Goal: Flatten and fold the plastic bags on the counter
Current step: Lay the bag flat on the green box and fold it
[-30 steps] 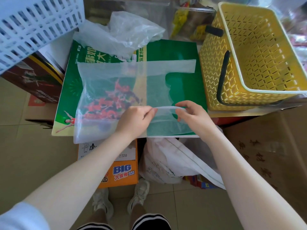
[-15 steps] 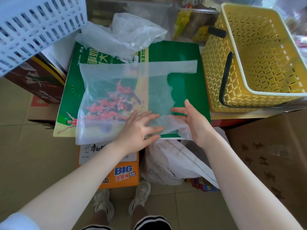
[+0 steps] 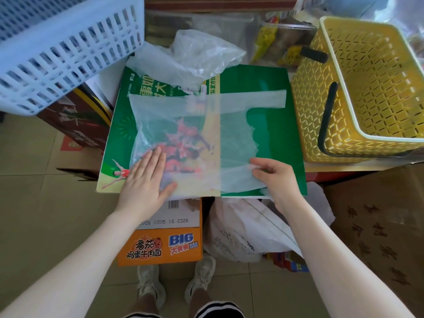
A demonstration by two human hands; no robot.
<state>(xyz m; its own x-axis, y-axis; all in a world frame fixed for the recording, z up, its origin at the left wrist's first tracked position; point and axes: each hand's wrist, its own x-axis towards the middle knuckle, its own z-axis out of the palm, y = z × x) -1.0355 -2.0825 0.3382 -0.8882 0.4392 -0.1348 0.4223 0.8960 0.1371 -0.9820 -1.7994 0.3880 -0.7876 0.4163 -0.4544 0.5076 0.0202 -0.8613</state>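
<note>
Head view: I've got the clear bag point(image 3: 195, 138) spread flat on the green board point(image 3: 275, 134) that serves as my surface. My left hand point(image 3: 145, 182) lies on the bag's near-left corner, fingers straight, pinning it so it won't slide. My right hand point(image 3: 275, 177) is at the near handle strip; fingers look lightly curled on the film, probably pinching it to pull it taut, hard to be sure through the plastic. A crumpled bag point(image 3: 195, 56) waits at the board's far edge. The yellow basket point(image 3: 367, 88) crowds the right side, the white basket point(image 3: 64, 42) the far left.
</note>
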